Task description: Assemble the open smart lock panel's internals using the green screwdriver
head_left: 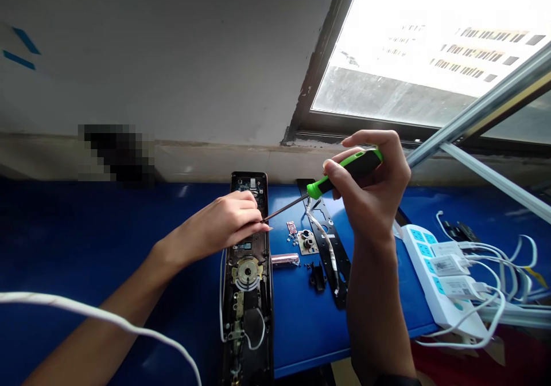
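Observation:
My right hand (370, 185) is closed round the green and black handle of a screwdriver (344, 174). The shaft slants down to the left, and its tip meets the fingers of my left hand (241, 217). Those fingers are pressed together over the upper part of a long black device housing (268, 294); whatever they pinch at the tip is too small to make out. The housing lies open, showing a circuit board (253, 185), a round metal disc (248, 272) and a thin white wire (263, 331). My left hand hides part of its inside.
Right of the housing lie a long black plate (340, 248) with a white-sleeved cable (321, 228), a small square board (307, 242), loose screws (293, 238), a pinkish cylinder (286, 260) and a black bracket (318, 277). A power strip (417, 265) with white cables stands farther right. A window is above.

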### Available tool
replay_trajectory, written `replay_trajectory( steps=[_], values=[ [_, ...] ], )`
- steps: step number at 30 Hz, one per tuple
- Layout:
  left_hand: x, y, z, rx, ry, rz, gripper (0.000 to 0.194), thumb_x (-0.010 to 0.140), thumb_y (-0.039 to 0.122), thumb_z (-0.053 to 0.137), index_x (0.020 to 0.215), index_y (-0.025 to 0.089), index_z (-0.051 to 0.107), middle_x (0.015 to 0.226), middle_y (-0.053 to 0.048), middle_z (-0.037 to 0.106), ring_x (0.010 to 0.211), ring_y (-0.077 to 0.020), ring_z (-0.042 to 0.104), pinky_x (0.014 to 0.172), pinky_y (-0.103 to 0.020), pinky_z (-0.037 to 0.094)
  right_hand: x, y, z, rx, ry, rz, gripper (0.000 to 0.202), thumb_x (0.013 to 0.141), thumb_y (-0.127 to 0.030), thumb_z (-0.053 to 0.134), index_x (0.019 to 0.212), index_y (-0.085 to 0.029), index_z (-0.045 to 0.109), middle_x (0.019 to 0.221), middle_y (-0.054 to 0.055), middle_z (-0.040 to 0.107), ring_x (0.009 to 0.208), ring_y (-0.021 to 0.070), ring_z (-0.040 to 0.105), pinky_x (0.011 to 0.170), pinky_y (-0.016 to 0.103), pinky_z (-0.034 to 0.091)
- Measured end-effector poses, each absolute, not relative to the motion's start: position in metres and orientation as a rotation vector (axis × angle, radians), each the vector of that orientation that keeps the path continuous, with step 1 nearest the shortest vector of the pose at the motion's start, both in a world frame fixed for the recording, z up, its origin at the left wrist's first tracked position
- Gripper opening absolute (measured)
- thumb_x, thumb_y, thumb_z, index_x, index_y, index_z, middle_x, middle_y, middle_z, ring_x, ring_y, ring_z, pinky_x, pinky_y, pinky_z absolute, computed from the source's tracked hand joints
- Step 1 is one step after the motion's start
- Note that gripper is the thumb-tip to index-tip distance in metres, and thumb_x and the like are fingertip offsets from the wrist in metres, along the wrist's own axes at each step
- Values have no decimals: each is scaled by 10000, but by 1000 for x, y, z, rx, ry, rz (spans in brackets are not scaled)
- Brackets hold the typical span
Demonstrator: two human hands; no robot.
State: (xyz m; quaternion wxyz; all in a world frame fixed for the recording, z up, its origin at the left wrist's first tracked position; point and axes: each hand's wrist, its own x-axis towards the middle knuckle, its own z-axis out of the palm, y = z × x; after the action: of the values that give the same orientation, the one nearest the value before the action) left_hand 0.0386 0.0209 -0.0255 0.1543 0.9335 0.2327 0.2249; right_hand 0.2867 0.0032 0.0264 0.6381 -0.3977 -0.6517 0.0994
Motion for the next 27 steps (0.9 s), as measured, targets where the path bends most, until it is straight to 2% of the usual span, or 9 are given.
replay_trajectory(
  steps=[9,22,25,27],
  values=[
    [37,21,-24,2738,707,601,335,1041,334,584,783,153,697,776,-45,647,893,-206,601,771,-321,496,277,4,28,-797,-1544,202,369,820,-231,815,1118,-278,603,716,-60,675,496,111,609,365,277,451],
    [40,20,-27,2810,692,876,309,1020,288,628,751,151,694,748,-38,666,813,-185,635,786,-318,512,272,2,30,-854,-1467,179,342,786,-289,876,1020,-290,628,685,-79,658,465,96,599,361,255,478],
    [40,21,-29,2853,693,1028,308,1007,290,648,739,146,694,757,-44,673,795,-181,633,761,-320,514,274,0,31,-911,-1423,214,346,793,-275,862,1050,-293,632,728,-60,693,510,117,652,373,249,509],
    [39,23,-31,2878,716,1118,306,996,284,664,725,145,691,747,-46,673,795,-185,634,748,-323,517,279,-2,32,-948,-1454,299,383,821,-278,829,1141,-299,620,825,-32,742,607,145,713,435,259,570]
  ],
)
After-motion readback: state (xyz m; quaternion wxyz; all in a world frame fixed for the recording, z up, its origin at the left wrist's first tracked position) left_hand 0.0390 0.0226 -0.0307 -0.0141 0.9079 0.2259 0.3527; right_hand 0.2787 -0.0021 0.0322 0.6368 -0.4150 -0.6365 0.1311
